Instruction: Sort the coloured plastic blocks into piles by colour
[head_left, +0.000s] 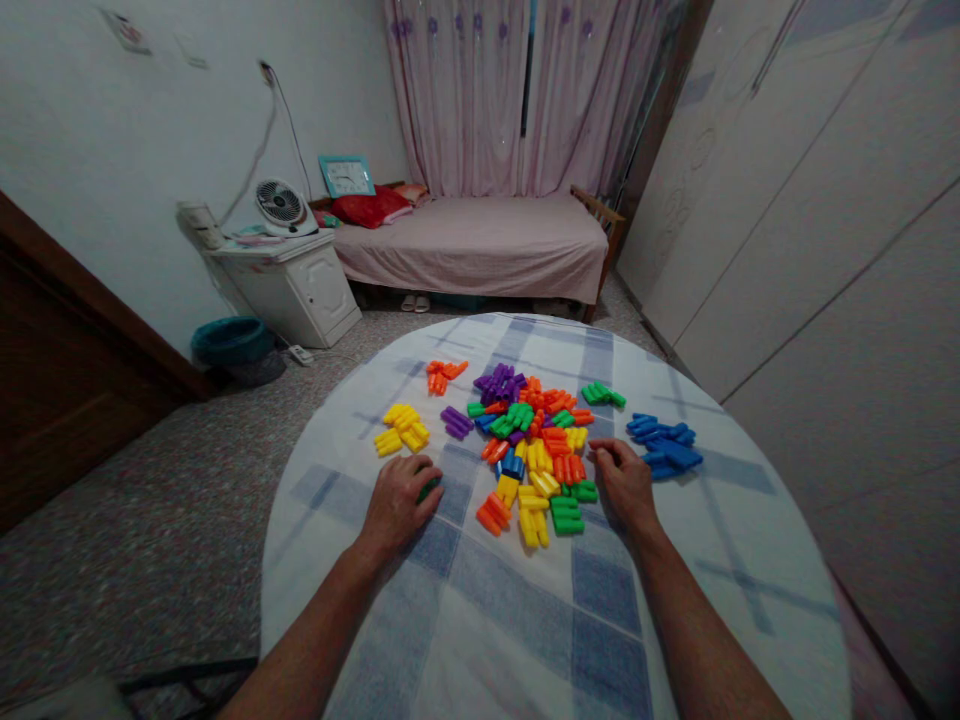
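Note:
My left hand (401, 497) rests at the left of the pile, its fingers curled around a green plastic block (427, 489) that is mostly hidden by them. To the right of the pile lies my right hand (626, 480), its fingers loosely bent and a little apart, with no block visible in them. Between the hands spreads a mixed pile of tube-shaped plastic blocks: yellow blocks (534, 525), green blocks (567, 516), orange blocks (493, 514) and purple blocks (499, 383). A separate group of yellow blocks (403, 430) is just beyond my left hand. Blue blocks (666, 447) are heaped beside my right hand.
The round table has a checked cloth (510, 630). Small groups of orange blocks (445, 375) and green blocks (603, 394) lie farther back. Beyond stand a bed (480, 240), a white cabinet (322, 290) with a fan (283, 205), and a bin (234, 342). Wardrobe doors (810, 220) line the right.

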